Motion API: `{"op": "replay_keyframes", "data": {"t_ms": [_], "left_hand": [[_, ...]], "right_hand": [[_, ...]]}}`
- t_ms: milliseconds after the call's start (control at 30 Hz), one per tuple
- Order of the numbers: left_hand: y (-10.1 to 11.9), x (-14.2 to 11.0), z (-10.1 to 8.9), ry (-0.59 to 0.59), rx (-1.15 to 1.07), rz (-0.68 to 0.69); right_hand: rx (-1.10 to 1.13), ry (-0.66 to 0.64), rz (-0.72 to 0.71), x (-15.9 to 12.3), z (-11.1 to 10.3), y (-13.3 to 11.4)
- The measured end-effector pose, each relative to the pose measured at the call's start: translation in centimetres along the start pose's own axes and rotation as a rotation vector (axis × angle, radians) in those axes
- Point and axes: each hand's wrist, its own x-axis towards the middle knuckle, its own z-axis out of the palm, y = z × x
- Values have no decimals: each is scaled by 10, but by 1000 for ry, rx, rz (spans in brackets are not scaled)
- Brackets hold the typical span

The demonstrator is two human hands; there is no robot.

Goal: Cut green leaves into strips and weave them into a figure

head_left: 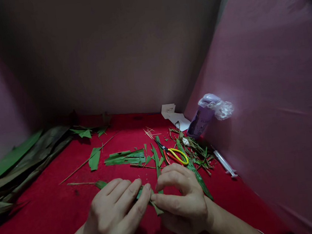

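Low in the middle of the head view, my two hands meet over the red cloth. A green leaf piece [156, 208] is pinched between them, mostly covered by my fingers. My left hand [118, 210] presses it with thumb and fingers closed. My right hand [181, 200] grips its other side between thumb and fingertips. Just beyond the right hand lies a pair of scissors [173, 155] with one red and one yellow handle. Cut green leaf strips [125, 157] lie past my fingers, and another long strip [200, 179] runs beside my right hand.
Large leaves [28, 152] are heaped at the left. Several toothpicks [149, 133] lie beyond the scissors. At the right are a pile of dry stems [201, 151], a syringe [224, 163], a purple cup [201, 119] with clear plastic on top, and white paper [179, 121]. Walls enclose the red cloth [56, 205].
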Motion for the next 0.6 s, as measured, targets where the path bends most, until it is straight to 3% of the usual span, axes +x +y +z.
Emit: {"op": "replay_keyframes", "data": {"t_ms": [300, 367, 500, 600], "left_hand": [[-11, 0, 2, 67, 97, -16], [-12, 1, 0, 72, 148, -20], [-12, 1, -3, 65, 225, -23], [-12, 0, -2, 80, 252, -13]], "right_hand": [[174, 71, 110, -7, -1, -10], [242, 34, 203, -6, -2, -12], [274, 147, 478, 0, -1, -12], [281, 95, 541, 6, 4, -14]]}}
